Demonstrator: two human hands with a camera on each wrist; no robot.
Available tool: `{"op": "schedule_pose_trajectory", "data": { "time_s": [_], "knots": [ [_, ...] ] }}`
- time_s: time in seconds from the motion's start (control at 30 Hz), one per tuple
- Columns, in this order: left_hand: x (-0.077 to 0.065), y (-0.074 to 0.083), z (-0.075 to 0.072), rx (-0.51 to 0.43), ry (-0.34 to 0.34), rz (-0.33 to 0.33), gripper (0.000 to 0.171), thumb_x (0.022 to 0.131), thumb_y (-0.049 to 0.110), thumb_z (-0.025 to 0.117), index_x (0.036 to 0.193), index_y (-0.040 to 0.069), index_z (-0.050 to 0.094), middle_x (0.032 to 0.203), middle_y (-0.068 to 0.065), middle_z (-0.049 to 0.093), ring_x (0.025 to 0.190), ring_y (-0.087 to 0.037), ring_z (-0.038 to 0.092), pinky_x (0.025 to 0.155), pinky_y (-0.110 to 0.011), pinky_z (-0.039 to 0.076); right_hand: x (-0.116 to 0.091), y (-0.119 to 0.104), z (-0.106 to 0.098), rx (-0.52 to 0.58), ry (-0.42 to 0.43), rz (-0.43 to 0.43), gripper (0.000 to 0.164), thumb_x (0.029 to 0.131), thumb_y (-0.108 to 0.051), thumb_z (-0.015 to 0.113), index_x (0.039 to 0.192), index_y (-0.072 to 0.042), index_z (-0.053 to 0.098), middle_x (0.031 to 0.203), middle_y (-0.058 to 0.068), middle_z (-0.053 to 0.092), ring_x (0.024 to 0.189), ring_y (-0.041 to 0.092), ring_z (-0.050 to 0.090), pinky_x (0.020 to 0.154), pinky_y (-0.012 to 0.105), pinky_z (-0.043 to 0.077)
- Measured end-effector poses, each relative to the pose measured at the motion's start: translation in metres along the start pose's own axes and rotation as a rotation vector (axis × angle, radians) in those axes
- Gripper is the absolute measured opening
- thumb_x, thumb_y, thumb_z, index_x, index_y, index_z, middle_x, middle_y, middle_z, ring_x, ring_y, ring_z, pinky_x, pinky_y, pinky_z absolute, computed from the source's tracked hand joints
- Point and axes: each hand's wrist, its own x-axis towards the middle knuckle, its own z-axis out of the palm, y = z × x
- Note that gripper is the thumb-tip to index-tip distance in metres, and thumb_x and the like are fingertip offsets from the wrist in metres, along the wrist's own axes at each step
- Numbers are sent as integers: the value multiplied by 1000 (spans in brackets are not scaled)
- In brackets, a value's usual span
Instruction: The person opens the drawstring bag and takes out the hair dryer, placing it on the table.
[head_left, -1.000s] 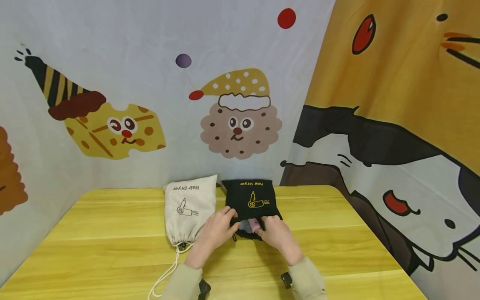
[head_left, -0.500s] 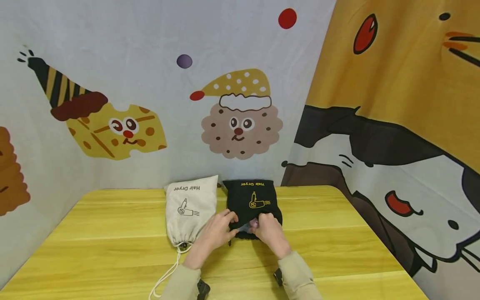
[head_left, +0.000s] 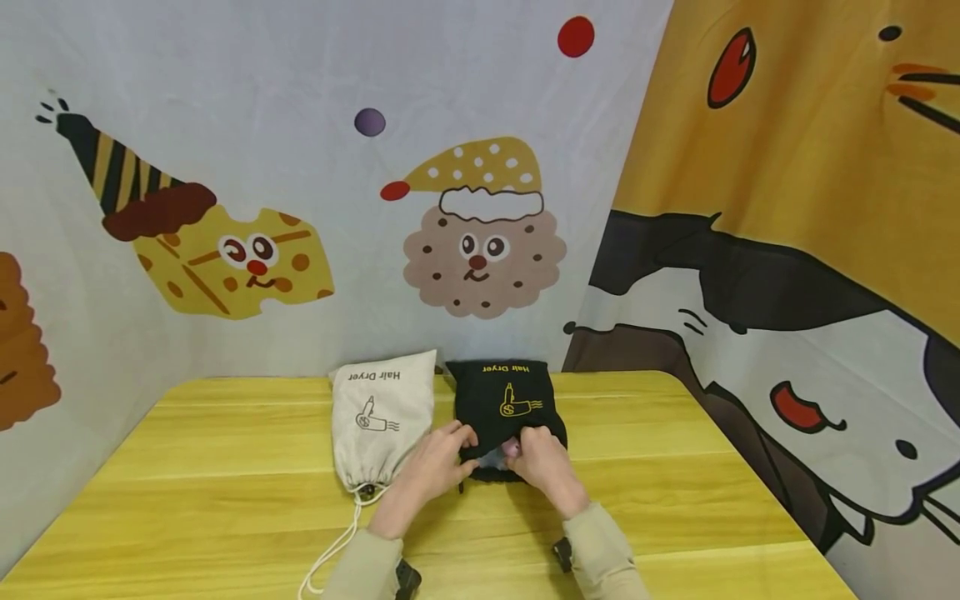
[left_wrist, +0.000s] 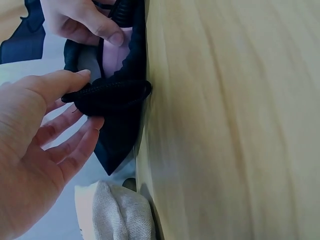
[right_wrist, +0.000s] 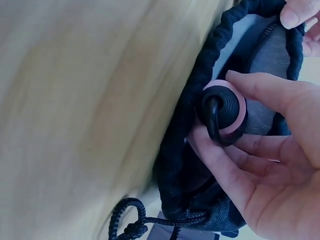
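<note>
A black drawstring bag (head_left: 480,400) with a yellow hair dryer print lies at the far side of the table, its mouth toward me. My left hand (head_left: 431,467) pinches the left side of the mouth, thumb inside the rim (left_wrist: 107,92) and fingers outside. Reaching into the opening, my right hand (head_left: 546,467) grips the handle end of a pink hair dryer (right_wrist: 241,102). A black cord (right_wrist: 212,120) comes out of the ribbed sleeve at that end and bends over. The rest of the dryer is hidden within the bag, beside a grey lining (right_wrist: 270,62).
Left of the black bag lies a cream drawstring bag (head_left: 382,433), also printed with a hair dryer, its white cord (head_left: 330,554) trailing toward the front. A printed cloth (head_left: 480,100) hangs right behind the wooden table (head_left: 675,483).
My right hand has shifted left and its fingers have closed over the pink handle end, which shows less now. The left hand stays at the bag's mouth.
</note>
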Motion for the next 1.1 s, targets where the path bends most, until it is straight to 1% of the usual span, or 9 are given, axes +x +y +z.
{"op": "schedule_pose_trajectory", "data": {
  "time_s": [0.23,0.47,0.7,0.9,1.1],
  "knots": [
    [1,-1,2,-12,-18,-12,22,79,20,76,94,13,62,88,1,58,76,-13,57,66,-24,48,-3,2,-4,-15,33,-40,36,68,-14,76,57,-13,42,62,5,47,54,19,48,48,32,38],
    [1,-1,3,-14,-20,-19,22,79,21,76,94,13,62,87,1,58,76,-12,57,66,-24,48,-6,3,-8,-5,10,-52,30,69,-15,77,62,-9,48,64,6,49,54,18,49,48,30,39],
    [0,1,6,-22,-21,-14,21,79,20,76,94,13,63,87,1,58,76,-12,57,67,-24,49,-11,6,-11,-9,-9,-55,26,68,-17,79,67,-7,55,68,9,56,56,20,53,49,34,43],
    [1,0,6,-22,-17,-20,21,79,20,76,94,13,63,87,1,58,76,-12,57,67,-24,49,-11,7,-14,-13,-34,-59,27,69,-18,79,69,-8,54,69,7,55,57,20,53,49,34,43],
    [1,0,8,-30,-30,-24,21,79,20,76,94,13,63,87,1,58,76,-12,57,66,-24,48,-13,9,-17,-13,-46,-79,27,69,-17,78,69,-8,53,67,4,52,57,18,51,49,32,41]
  ]
}}
